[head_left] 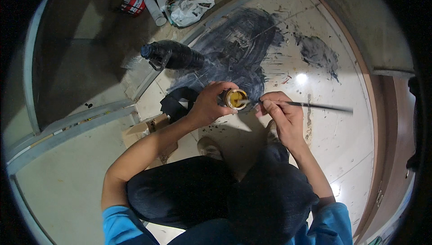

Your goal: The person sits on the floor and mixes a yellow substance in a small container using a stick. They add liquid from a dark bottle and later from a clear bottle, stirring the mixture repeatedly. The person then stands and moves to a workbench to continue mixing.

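Observation:
My left hand [210, 103] is closed around a small open jar [236, 93], tilted so that its mouth shows. Yellow paint-like stuff lies inside it. Between the thumb and fingers of my right hand [284, 115] is a thin, dark-handled paintbrush [321, 106]. The brush's tip reaches into the jar's mouth, and its handle points out to the right. Beyond my left hand a dark bottle-shaped object [182, 55] with a looped handle rests on the floor. Next to my left wrist lies a crumpled black cloth-like thing [176, 103].
Dark grey smears [238, 38] cover the tiled floor ahead, with another patch [317, 54] farther right. At the far left are a red can [133, 3], a white cylinder [155, 11] and a crumpled plastic bag [191, 6]. A brown cardboard box [139, 130] stands beside my left forearm.

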Tool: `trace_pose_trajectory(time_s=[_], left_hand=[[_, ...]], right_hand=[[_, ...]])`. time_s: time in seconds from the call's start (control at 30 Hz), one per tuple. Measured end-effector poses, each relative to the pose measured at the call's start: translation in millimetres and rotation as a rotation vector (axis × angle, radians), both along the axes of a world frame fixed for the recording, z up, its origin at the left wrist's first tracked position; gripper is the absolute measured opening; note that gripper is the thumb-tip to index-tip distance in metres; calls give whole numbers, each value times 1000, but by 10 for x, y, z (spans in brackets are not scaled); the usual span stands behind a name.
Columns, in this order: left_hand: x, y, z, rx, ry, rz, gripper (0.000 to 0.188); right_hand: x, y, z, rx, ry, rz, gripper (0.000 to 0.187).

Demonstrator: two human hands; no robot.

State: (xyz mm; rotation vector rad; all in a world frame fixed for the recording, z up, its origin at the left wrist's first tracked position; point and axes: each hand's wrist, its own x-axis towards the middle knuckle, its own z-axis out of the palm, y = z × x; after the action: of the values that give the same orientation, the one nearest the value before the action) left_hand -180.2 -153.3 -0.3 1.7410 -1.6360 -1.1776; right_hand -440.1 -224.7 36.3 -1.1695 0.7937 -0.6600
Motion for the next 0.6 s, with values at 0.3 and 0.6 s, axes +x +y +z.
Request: trace_pose_trajectory(time_s=[0.3,0.6], left_hand=[[-42,-41,37,-65,-19,11,57],[-33,-72,31,-153,-121,-67,63]], right_hand=[[-55,13,-38,-351,198,60,24],[-44,28,16,-90,154,103,23]])
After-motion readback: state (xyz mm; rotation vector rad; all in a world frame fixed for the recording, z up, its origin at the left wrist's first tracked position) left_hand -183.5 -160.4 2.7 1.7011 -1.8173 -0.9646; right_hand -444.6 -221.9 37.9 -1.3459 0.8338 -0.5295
